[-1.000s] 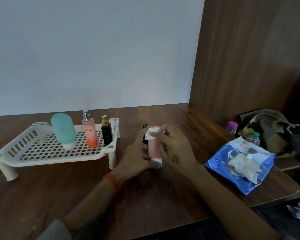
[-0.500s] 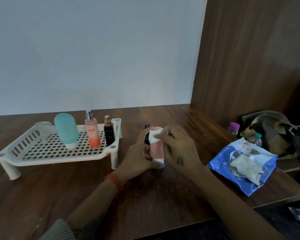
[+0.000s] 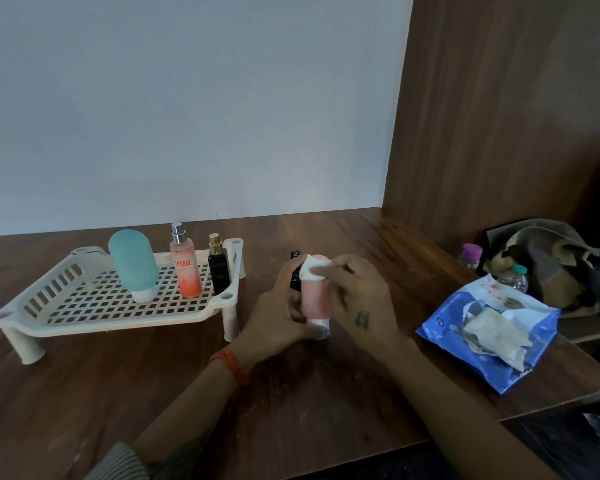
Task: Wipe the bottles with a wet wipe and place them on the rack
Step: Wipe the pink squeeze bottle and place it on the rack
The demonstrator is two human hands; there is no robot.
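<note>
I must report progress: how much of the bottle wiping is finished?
Done: the teal bottle, orange spray bottle and black bottle stand on the rack. In hand: left hand holds the pink bottle; right hand presses a wipe on it. Left: a dark bottle behind.

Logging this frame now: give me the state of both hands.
Left hand: closed around the pink bottle, holding it upright.
Right hand: pinching a white wet wipe against the bottle's top.
</note>
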